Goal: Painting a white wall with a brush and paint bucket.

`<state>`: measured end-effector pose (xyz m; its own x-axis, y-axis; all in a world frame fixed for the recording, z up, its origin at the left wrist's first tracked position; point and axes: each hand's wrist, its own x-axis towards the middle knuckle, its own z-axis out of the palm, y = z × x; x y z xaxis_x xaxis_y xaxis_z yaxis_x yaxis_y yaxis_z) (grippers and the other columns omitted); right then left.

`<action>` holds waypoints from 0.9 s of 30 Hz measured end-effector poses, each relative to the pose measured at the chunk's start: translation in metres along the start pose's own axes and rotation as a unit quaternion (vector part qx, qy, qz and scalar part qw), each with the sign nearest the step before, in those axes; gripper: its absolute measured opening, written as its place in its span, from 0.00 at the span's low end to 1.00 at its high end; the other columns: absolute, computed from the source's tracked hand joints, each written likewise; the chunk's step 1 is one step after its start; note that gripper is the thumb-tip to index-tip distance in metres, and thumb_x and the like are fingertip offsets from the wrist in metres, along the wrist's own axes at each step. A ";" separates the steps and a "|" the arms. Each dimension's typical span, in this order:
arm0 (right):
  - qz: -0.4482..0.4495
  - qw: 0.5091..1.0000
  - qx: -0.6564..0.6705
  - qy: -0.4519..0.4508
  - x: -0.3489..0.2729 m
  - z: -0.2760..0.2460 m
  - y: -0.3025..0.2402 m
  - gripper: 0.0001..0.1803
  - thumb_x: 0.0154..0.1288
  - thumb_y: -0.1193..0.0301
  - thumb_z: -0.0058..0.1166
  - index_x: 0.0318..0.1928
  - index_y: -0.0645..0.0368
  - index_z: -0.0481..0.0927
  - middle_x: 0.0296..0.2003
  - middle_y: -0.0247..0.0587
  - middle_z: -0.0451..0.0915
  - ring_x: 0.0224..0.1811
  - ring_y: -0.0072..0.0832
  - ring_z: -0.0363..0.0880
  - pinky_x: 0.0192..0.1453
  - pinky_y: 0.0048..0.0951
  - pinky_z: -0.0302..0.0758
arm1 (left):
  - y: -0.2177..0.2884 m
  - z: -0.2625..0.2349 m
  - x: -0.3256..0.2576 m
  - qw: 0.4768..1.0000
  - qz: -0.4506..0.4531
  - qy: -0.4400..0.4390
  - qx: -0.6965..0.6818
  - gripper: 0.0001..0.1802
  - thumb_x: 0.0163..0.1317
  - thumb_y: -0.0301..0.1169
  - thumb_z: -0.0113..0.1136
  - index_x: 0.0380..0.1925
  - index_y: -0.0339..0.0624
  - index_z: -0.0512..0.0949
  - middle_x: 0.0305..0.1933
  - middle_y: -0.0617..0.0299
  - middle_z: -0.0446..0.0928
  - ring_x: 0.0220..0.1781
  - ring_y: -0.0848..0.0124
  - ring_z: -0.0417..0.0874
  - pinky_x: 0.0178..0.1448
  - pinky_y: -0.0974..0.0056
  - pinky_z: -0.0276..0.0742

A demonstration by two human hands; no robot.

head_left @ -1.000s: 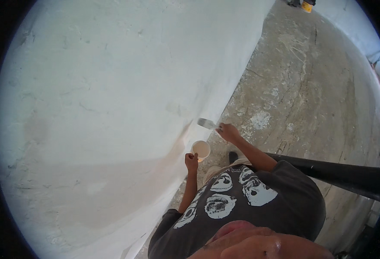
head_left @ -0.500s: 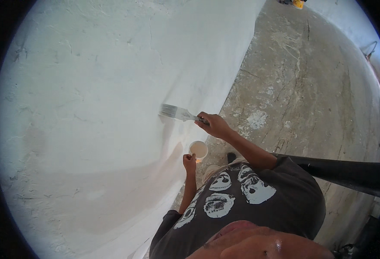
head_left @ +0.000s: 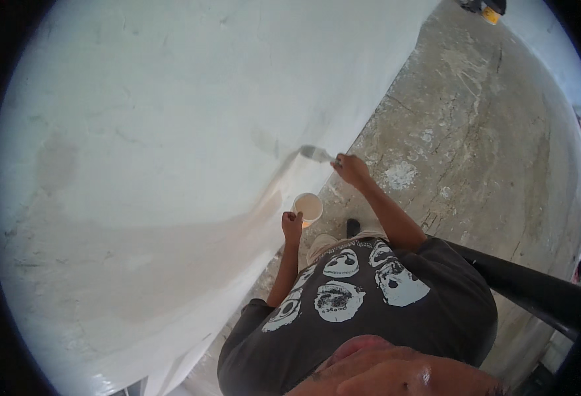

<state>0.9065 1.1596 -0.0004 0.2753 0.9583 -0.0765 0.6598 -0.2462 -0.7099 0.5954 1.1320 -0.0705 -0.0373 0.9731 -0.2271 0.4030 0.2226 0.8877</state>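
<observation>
My right hand is closed round the handle of a wide paintbrush. The brush's bristles lie against the white wall, low down near where it meets the floor. My left hand grips the rim of a small pale bucket by its near left side. Inside the bucket is a beige liquid, and an orange patch shows on its outside. Darker, damp-looking patches spread over the wall left of the bucket and just left of the bristles.
The concrete floor, stained and cracked, runs along the wall's right. White splatter marks it near my right forearm. A dark pole extends to the right from beside my right arm. A yellow container stands at the far top right.
My right hand has carried the brush right and slightly up the picture, closer to the wall's lower edge. A darker wet streak shows left of it. The left hand still holds the bucket.
</observation>
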 end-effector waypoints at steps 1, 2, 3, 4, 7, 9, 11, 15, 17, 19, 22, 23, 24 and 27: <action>-0.002 1.000 -0.001 -0.007 0.006 -0.010 -0.008 0.19 0.65 0.53 0.55 0.41 0.57 0.81 0.33 0.52 0.84 0.40 0.49 0.83 0.45 0.51 0.78 | -0.004 0.000 0.001 1.000 0.016 -0.003 0.014 0.16 0.56 0.31 0.70 0.28 0.39 0.70 0.22 0.65 0.71 0.22 0.76 0.72 0.27 0.68 0.70; -0.011 1.000 0.011 0.015 0.012 -0.021 -0.020 0.20 0.66 0.52 0.56 0.43 0.56 0.82 0.31 0.50 0.84 0.38 0.49 0.84 0.42 0.49 0.78 | -0.007 -0.001 0.000 1.000 0.009 0.003 0.014 0.16 0.56 0.31 0.70 0.28 0.39 0.70 0.22 0.65 0.71 0.22 0.76 0.72 0.27 0.68 0.70; -0.021 0.999 0.024 0.029 0.015 -0.029 -0.034 0.20 0.66 0.51 0.57 0.44 0.55 0.82 0.30 0.49 0.84 0.36 0.48 0.84 0.40 0.47 0.79 | -0.012 -0.005 -0.004 0.999 0.003 0.012 0.032 0.16 0.56 0.31 0.70 0.27 0.40 0.70 0.22 0.65 0.71 0.22 0.76 0.71 0.27 0.68 0.70; -0.024 0.999 0.025 0.020 0.016 -0.044 -0.047 0.20 0.66 0.51 0.57 0.44 0.55 0.82 0.30 0.49 0.84 0.36 0.48 0.84 0.40 0.47 0.79 | -0.014 -0.006 -0.007 0.999 0.002 0.014 0.048 0.16 0.56 0.31 0.70 0.27 0.40 0.69 0.22 0.66 0.71 0.22 0.77 0.71 0.26 0.68 0.69; -0.048 0.997 0.037 0.054 0.008 -0.103 -0.086 0.19 0.66 0.53 0.58 0.45 0.56 0.82 0.27 0.48 0.84 0.30 0.46 0.84 0.35 0.43 0.78 | -0.006 -0.005 -0.014 1.000 -0.027 0.010 0.006 0.16 0.56 0.32 0.70 0.27 0.40 0.70 0.22 0.66 0.71 0.22 0.77 0.71 0.27 0.68 0.69; -0.080 0.985 0.100 0.117 -0.002 -0.137 -0.111 0.18 0.68 0.55 0.59 0.44 0.58 0.82 0.21 0.41 0.80 0.20 0.34 0.78 0.28 0.34 0.72 | -0.007 -0.007 -0.015 1.000 -0.027 0.012 0.002 0.16 0.56 0.32 0.70 0.26 0.39 0.70 0.22 0.66 0.71 0.22 0.77 0.70 0.27 0.67 0.69; -0.078 0.979 0.143 0.119 -0.014 -0.168 -0.132 0.17 0.68 0.56 0.59 0.43 0.59 0.81 0.19 0.38 0.76 0.19 0.27 0.73 0.26 0.31 0.69 | -0.008 -0.006 -0.016 1.000 -0.027 0.013 -0.004 0.16 0.56 0.32 0.70 0.26 0.39 0.70 0.21 0.66 0.70 0.22 0.77 0.70 0.27 0.67 0.69; -0.066 0.965 0.225 0.120 -0.011 -0.166 -0.130 0.16 0.68 0.58 0.59 0.44 0.58 0.80 0.21 0.42 0.78 0.21 0.29 0.75 0.29 0.33 0.71 | -0.018 -0.005 -0.016 0.999 0.017 0.022 0.030 0.16 0.56 0.32 0.70 0.26 0.39 0.69 0.20 0.66 0.70 0.21 0.77 0.70 0.26 0.67 0.69; -0.070 0.959 0.242 0.128 0.000 -0.138 -0.111 0.16 0.69 0.58 0.59 0.44 0.58 0.79 0.20 0.42 0.77 0.20 0.31 0.75 0.28 0.34 0.71 | -0.013 -0.003 -0.014 0.999 0.013 0.027 0.015 0.16 0.56 0.32 0.70 0.26 0.39 0.69 0.20 0.66 0.70 0.21 0.77 0.71 0.26 0.67 0.69; -0.032 0.976 0.204 0.074 0.011 -0.095 -0.081 0.18 0.70 0.56 0.56 0.44 0.58 0.78 0.23 0.44 0.80 0.25 0.38 0.80 0.31 0.38 0.74 | 0.003 0.000 -0.013 0.999 -0.001 0.016 0.033 0.16 0.56 0.31 0.70 0.26 0.39 0.69 0.20 0.65 0.70 0.21 0.76 0.71 0.26 0.67 0.69; 0.005 0.988 0.145 0.051 0.005 -0.028 -0.029 0.19 0.69 0.53 0.54 0.44 0.57 0.79 0.28 0.48 0.83 0.33 0.47 0.84 0.37 0.44 0.78 | 0.007 -0.001 -0.020 1.000 -0.012 0.018 0.010 0.16 0.56 0.31 0.70 0.26 0.39 0.69 0.21 0.65 0.71 0.22 0.76 0.72 0.26 0.67 0.69; 0.004 0.988 0.146 0.052 0.002 -0.009 -0.006 0.19 0.69 0.53 0.54 0.44 0.57 0.79 0.28 0.48 0.83 0.33 0.47 0.84 0.37 0.44 0.78 | 0.008 0.000 -0.020 1.000 -0.010 0.019 0.010 0.16 0.56 0.31 0.70 0.26 0.39 0.69 0.21 0.65 0.71 0.22 0.76 0.72 0.26 0.67 0.69; 0.012 0.992 0.109 0.054 -0.001 0.006 0.017 0.19 0.69 0.54 0.55 0.43 0.58 0.79 0.28 0.48 0.83 0.32 0.47 0.84 0.35 0.44 0.77 | 0.009 0.002 -0.019 0.999 -0.004 0.022 0.028 0.16 0.57 0.31 0.70 0.26 0.39 0.69 0.21 0.65 0.71 0.21 0.77 0.72 0.26 0.68 0.69; 0.026 0.998 0.050 0.031 -0.003 0.013 0.034 0.19 0.69 0.55 0.56 0.41 0.60 0.80 0.29 0.48 0.84 0.33 0.47 0.84 0.35 0.43 0.77 | 0.008 0.002 -0.019 0.999 -0.004 0.031 0.029 0.16 0.57 0.30 0.69 0.27 0.39 0.69 0.21 0.64 0.72 0.21 0.77 0.73 0.26 0.68 0.70</action>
<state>0.9188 1.1506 -0.0334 0.3533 0.9326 -0.0740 0.5716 -0.2778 -0.7721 0.6010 1.1151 -0.0593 -0.0959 0.9734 -0.2083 0.4543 0.2290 0.8609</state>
